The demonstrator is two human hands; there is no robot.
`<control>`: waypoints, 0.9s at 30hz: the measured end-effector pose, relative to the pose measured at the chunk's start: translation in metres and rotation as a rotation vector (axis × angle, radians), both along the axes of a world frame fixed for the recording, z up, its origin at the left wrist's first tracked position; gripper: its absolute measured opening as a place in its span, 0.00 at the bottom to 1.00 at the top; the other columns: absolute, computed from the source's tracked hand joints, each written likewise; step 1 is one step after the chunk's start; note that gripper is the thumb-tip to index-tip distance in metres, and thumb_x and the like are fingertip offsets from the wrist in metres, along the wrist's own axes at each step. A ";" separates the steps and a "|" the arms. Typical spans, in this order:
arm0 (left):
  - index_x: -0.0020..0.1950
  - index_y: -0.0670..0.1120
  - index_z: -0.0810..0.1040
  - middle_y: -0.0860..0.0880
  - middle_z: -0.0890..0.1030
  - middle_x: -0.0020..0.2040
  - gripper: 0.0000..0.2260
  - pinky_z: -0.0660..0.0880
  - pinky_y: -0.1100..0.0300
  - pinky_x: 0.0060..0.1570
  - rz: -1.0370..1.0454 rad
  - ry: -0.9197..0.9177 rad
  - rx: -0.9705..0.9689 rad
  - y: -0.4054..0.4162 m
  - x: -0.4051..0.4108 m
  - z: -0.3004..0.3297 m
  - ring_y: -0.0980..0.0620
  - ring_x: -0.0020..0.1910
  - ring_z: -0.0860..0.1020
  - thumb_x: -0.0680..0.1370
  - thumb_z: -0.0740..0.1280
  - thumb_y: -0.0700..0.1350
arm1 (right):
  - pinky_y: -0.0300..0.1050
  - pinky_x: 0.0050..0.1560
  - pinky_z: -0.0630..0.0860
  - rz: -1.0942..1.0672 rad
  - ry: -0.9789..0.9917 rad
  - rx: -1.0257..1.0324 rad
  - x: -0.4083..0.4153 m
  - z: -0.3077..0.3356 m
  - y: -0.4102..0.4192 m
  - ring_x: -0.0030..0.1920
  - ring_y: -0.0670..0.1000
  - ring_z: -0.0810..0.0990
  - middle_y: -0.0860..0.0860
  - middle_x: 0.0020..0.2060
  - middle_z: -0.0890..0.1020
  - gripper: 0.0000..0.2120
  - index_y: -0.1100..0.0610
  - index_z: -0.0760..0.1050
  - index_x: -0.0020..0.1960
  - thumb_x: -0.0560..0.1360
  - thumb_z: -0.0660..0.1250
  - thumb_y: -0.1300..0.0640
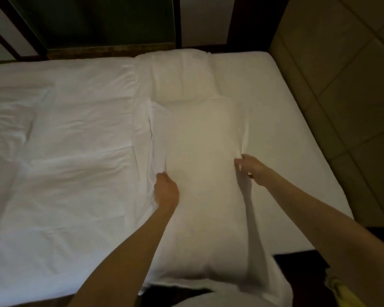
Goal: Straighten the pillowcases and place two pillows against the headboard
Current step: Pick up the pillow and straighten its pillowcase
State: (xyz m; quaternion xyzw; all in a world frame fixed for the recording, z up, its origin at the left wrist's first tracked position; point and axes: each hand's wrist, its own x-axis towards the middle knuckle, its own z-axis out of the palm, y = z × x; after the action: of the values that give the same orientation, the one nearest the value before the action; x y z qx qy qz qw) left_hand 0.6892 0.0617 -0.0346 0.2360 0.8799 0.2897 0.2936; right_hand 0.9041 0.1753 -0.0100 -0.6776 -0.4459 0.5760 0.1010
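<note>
A long white pillow [200,173] lies lengthwise on the bed in front of me, its near end at the bed's edge. My left hand [165,189] grips the loose pillowcase fabric along the pillow's left side. My right hand [249,168] pinches the pillowcase edge on the right side. A second white pillow [182,76] lies beyond the first, at the far edge of the bed. The padded beige headboard [341,85] runs along the right side of the view.
A rumpled white duvet [58,140] covers the left half of the bed. Bare white mattress sheet [275,129] lies between the pillows and the headboard. A dark window and frame [98,23] stand beyond the bed. Dark floor shows at the lower right.
</note>
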 end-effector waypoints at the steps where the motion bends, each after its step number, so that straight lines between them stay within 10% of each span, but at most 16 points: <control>1: 0.57 0.35 0.71 0.34 0.79 0.55 0.17 0.73 0.49 0.52 -0.044 0.042 -0.033 -0.003 0.009 -0.005 0.37 0.54 0.78 0.84 0.49 0.45 | 0.39 0.44 0.71 0.012 0.016 -0.017 0.009 -0.013 -0.008 0.46 0.49 0.75 0.49 0.49 0.76 0.13 0.56 0.69 0.63 0.80 0.59 0.54; 4: 0.56 0.36 0.70 0.35 0.80 0.53 0.16 0.76 0.47 0.53 -0.112 0.084 -0.053 -0.007 0.022 -0.015 0.38 0.52 0.79 0.83 0.49 0.45 | 0.47 0.59 0.66 -0.054 0.022 -0.051 0.033 -0.034 -0.028 0.67 0.56 0.70 0.52 0.71 0.69 0.28 0.56 0.58 0.76 0.80 0.59 0.48; 9: 0.59 0.38 0.71 0.39 0.74 0.58 0.17 0.71 0.44 0.57 -0.181 0.221 -0.035 0.001 0.004 -0.033 0.39 0.57 0.73 0.82 0.53 0.50 | 0.61 0.71 0.57 -0.169 -0.049 -0.342 0.057 -0.066 -0.053 0.74 0.59 0.61 0.54 0.75 0.61 0.48 0.58 0.51 0.77 0.70 0.60 0.29; 14: 0.76 0.49 0.57 0.44 0.60 0.75 0.25 0.57 0.44 0.70 -0.139 0.048 -0.084 0.002 0.000 -0.044 0.41 0.72 0.62 0.81 0.51 0.57 | 0.46 0.49 0.77 -0.333 0.158 -0.174 0.020 -0.075 -0.070 0.45 0.52 0.80 0.59 0.59 0.80 0.31 0.64 0.74 0.63 0.75 0.61 0.39; 19: 0.78 0.49 0.50 0.47 0.52 0.79 0.29 0.51 0.43 0.74 -0.276 -0.145 -0.013 0.008 -0.045 -0.035 0.46 0.77 0.52 0.79 0.44 0.60 | 0.49 0.52 0.77 -0.377 0.014 0.115 -0.027 -0.043 -0.058 0.49 0.57 0.80 0.58 0.52 0.82 0.21 0.62 0.77 0.58 0.76 0.65 0.46; 27: 0.79 0.49 0.44 0.49 0.48 0.80 0.27 0.45 0.49 0.76 -0.228 -0.406 0.133 0.064 -0.071 0.029 0.51 0.78 0.49 0.82 0.44 0.57 | 0.47 0.41 0.75 -0.621 0.371 0.411 -0.073 0.053 -0.010 0.40 0.53 0.79 0.58 0.41 0.81 0.12 0.70 0.79 0.49 0.72 0.72 0.61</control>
State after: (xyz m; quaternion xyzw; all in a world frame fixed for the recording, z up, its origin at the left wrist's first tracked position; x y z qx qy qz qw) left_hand 0.6186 0.1253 -0.0057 0.2894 0.7495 0.3536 0.4791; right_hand 0.8310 0.1658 0.0432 -0.6304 -0.3005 0.5294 0.4818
